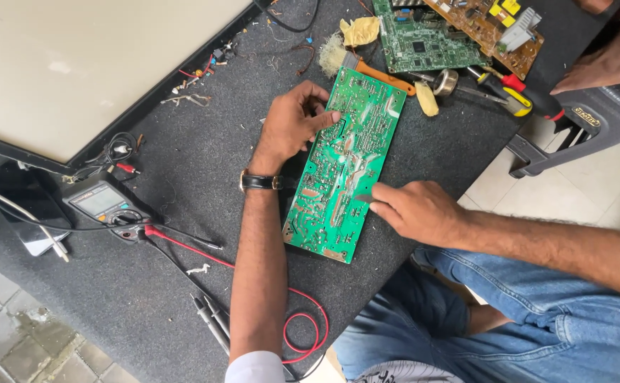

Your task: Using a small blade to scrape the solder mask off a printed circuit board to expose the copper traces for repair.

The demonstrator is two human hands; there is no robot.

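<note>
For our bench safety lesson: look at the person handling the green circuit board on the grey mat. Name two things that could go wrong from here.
1. The green circuit board lies solder side up, and both the left hand and right hand touch it bare; sharp joints might prick skin.
2. The red lead coils near the left forearm, at the grey mat edge; a snag could drag the multimeter.

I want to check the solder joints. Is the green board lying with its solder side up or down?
Solder side up: the green board lies flat, showing traces and solder points, no components on top.
</note>
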